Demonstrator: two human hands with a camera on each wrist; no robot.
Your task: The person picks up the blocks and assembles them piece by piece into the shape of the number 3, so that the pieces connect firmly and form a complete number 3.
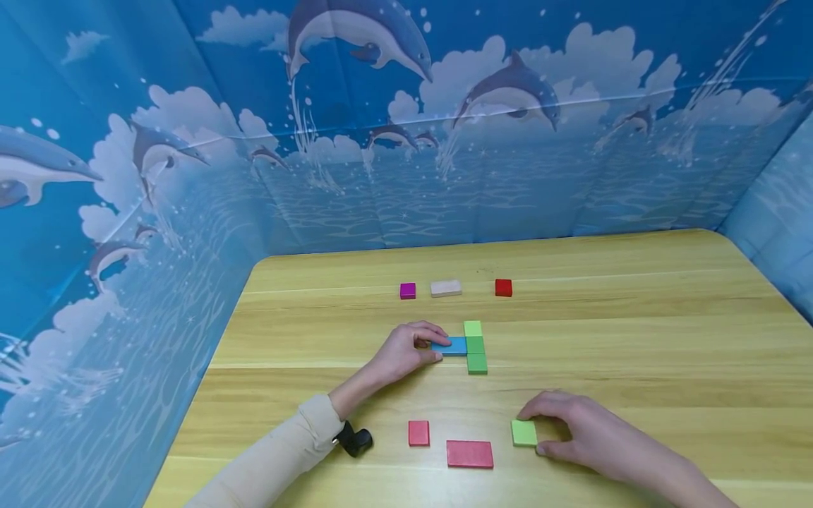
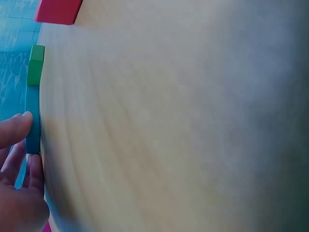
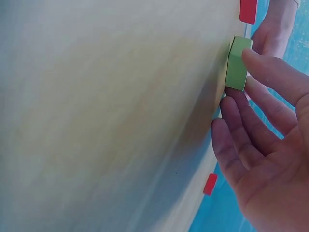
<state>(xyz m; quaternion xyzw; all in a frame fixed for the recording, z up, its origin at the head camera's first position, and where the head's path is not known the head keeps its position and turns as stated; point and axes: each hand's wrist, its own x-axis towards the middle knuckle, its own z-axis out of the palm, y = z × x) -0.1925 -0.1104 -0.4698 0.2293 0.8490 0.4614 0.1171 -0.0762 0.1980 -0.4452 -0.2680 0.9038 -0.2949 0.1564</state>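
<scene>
Cream fabric sleeve (image 1: 273, 458) enters at the near edge of my head feed, a small black device (image 1: 353, 439) beside its cuff, leading to a person's left hand (image 1: 406, 349) as it pinches a blue, solid-looking rectangular block (image 1: 454, 346) on a pale wood-grain table (image 1: 635, 339). One finger lies over the top and the thumb sits at the near edge, a hold that I judge steadies the piece end-on against a medium-green square block (image 1: 475, 345), middle of a row between a light-green square block (image 1: 473, 329) and a darker green square block (image 1: 477, 364). Nearer me, the right hand (image 1: 587, 430) pinches a lime-green square block (image 1: 524, 433), finger at its far edge and thumb at its near corner, probably to leave its top and left side free. Loose pieces lie apart from the row, perhaps for working room: a flat red rectangular block (image 1: 470, 454) and a red square block (image 1: 418, 433) on the near side; a magenta cube-like block (image 1: 408, 291), a whitish rectangular block (image 1: 446, 288) and a bright-red cube-like block (image 1: 504, 288) beyond. With my right wrist feed soft, I cannot tell whether the lime-green piece rests or is slightly raised.
</scene>
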